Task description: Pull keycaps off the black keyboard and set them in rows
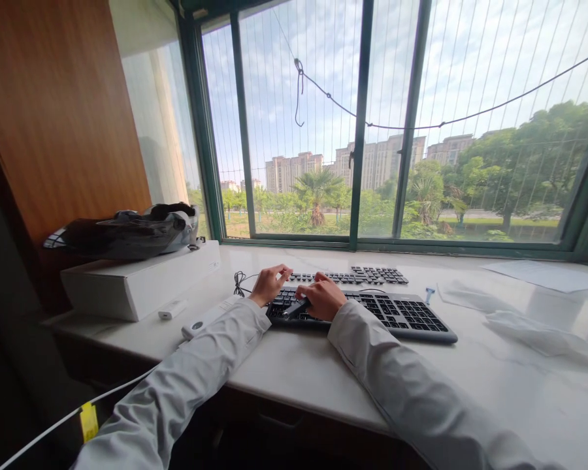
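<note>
A black keyboard (396, 313) lies across the white worktop in front of me, many of its key positions bare of caps on the right side. Behind it, loose black keycaps (379, 275) are laid out in rows. My left hand (269, 285) is over the keyboard's left end, its bent fingers together at the near end of the keycap rows; whatever they pinch is too small to make out. Closed around a dark handheld tool (298, 308), my right hand (326, 298) is above the left part of the keyboard. The tool's tip points left, close to the keys.
A white box (142, 281) with a dark plastic bag (122, 232) on top stands at the left. Nearer are a small white device (172, 309) and a white power strip (206, 321). Right of the keyboard are a small blue tool (429, 295), clear plastic (534, 331) and paper (543, 275).
</note>
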`<action>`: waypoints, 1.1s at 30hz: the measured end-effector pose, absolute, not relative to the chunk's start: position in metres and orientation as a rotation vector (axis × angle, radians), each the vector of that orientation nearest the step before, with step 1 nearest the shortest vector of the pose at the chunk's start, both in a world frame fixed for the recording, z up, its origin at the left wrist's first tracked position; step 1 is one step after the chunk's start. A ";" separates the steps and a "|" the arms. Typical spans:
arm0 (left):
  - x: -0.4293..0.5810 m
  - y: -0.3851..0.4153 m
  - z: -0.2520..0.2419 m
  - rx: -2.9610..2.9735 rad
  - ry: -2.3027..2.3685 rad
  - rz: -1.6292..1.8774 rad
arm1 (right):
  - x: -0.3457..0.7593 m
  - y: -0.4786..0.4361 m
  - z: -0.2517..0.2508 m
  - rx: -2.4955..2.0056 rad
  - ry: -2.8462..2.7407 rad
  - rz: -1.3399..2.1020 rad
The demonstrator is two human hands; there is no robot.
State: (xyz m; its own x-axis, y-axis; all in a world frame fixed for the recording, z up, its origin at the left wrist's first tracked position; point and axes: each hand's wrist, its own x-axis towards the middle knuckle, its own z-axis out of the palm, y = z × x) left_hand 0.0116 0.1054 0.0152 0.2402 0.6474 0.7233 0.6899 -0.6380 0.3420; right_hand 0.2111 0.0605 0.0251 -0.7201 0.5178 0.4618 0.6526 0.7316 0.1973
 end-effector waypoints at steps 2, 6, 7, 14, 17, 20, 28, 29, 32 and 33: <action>0.008 0.110 0.012 -2.421 -1.322 -1.389 | 0.217 0.060 0.030 -0.883 -2.579 -0.542; 0.004 0.113 0.008 -2.383 -1.375 -1.397 | 0.249 0.059 0.042 -0.927 -2.633 -0.634; 0.003 0.113 0.008 -2.376 -1.397 -1.390 | 0.261 0.059 0.045 -0.967 -2.623 -0.654; 0.002 0.117 0.006 -2.343 -1.487 -1.330 | 0.337 0.057 0.031 -1.444 -2.307 -0.693; -0.001 0.120 0.004 -2.297 -1.522 -1.317 | 0.347 0.061 0.025 -1.539 -2.247 -0.673; -0.003 0.122 0.004 -2.276 -1.602 -1.285 | 0.346 0.066 0.025 -1.536 -2.247 -0.654; 0.000 0.113 0.011 -2.209 -1.690 -1.186 | 0.337 0.068 0.027 -1.507 -2.323 -0.597; 0.000 0.112 0.012 -2.201 -1.694 -1.156 | 0.337 0.068 0.027 -1.500 -2.327 -0.594; 0.001 0.110 0.015 -2.187 -1.732 -1.066 | 0.335 0.066 0.028 -1.491 -2.328 -0.587; 0.001 0.110 0.015 -2.180 -1.752 -1.040 | 0.335 0.065 0.029 -1.493 -2.325 -0.581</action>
